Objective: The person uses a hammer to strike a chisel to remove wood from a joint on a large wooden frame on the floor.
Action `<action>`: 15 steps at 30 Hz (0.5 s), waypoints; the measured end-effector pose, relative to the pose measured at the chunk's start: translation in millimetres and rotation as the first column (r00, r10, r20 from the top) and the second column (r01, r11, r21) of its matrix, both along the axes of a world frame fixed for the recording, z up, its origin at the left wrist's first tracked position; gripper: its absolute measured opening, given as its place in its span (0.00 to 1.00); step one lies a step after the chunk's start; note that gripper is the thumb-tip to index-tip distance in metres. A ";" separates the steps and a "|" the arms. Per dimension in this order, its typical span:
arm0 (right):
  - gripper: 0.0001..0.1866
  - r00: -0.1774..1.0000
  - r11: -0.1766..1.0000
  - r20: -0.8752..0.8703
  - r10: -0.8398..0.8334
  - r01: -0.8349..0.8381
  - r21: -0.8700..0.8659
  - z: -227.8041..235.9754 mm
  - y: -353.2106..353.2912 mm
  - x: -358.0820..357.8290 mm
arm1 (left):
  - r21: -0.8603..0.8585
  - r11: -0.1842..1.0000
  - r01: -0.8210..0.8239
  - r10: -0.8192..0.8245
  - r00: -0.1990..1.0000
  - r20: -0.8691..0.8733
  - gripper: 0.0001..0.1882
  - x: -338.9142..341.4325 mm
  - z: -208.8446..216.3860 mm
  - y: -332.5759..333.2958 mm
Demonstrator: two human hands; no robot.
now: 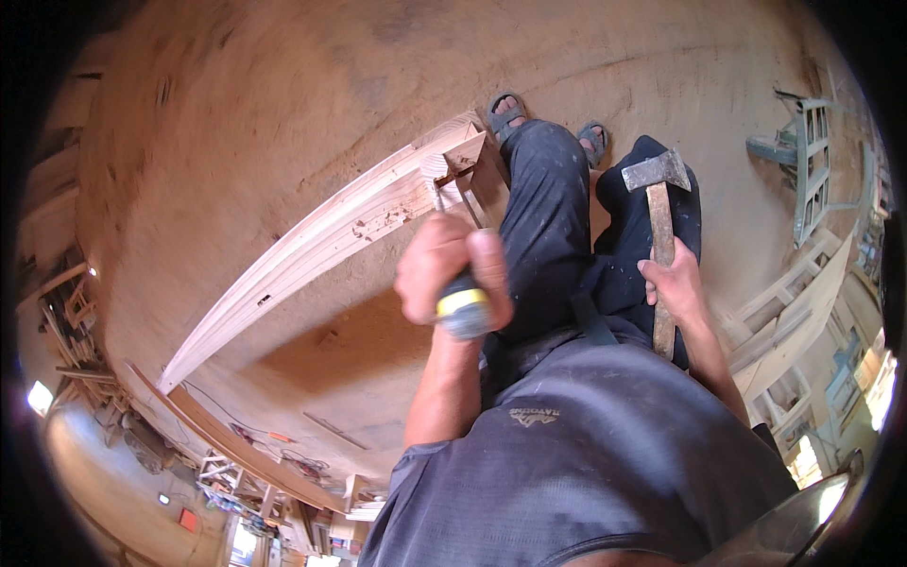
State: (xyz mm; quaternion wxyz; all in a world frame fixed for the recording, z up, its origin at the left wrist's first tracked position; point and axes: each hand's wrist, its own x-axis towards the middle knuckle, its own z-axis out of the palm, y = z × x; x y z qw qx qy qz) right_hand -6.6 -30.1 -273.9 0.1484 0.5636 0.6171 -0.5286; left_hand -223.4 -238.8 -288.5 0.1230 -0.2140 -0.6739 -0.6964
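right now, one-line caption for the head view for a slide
Left hand grips a chisel at a long wooden frame; right hand holds a hammer.

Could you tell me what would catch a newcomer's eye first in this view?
Probably the left hand at centre, gripping a yellow-banded tool handle against a long pale wooden frame that sweeps away over the sandy floor. On the right, the right hand holds a hammer upright.

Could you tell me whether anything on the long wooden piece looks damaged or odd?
Yes: the long wooden frame piece shows small dark chipped marks on its pale face about mid-length, and a small slot-like hole lower down. The left hand holds a chisel near its joint end; the right hand grips a hammer.
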 end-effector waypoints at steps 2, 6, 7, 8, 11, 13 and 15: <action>0.12 1.000 1.000 0.006 -0.005 0.005 0.010 5.9 -3.0 -7.0 | -0.136 0.987 0.089 -0.099 0.993 -0.067 0.15 8.3 -0.4 9.9; 0.13 0.999 0.999 0.035 0.037 -0.038 0.023 7.1 -6.7 -8.3 | -0.244 0.949 0.198 -0.233 0.964 -0.125 0.13 6.2 -2.5 19.8; 0.15 0.998 0.999 0.048 0.047 -0.048 0.024 7.2 -7.2 -8.8 | -0.222 0.958 0.181 -0.210 0.971 -0.116 0.14 5.3 -2.7 21.8; 0.15 0.997 0.998 0.054 0.058 -0.060 0.028 8.3 -8.6 -11.1 | -0.200 0.966 0.163 -0.187 0.976 -0.107 0.14 4.2 -1.9 23.7; 0.15 0.993 0.995 0.067 0.098 -0.100 0.029 12.7 -15.2 -18.2 | -0.189 0.972 0.140 -0.163 0.981 -0.109 0.14 2.0 5.3 29.8; 0.15 0.990 0.991 0.059 0.129 -0.130 0.025 14.7 -18.3 -21.2 | -0.205 0.972 0.117 -0.144 0.982 -0.122 0.14 0.7 0.9 30.0; 0.14 0.987 0.988 0.041 0.154 -0.155 0.021 16.1 -21.5 -22.5 | -0.215 0.970 0.117 -0.145 0.982 -0.119 0.14 -1.2 -1.1 27.5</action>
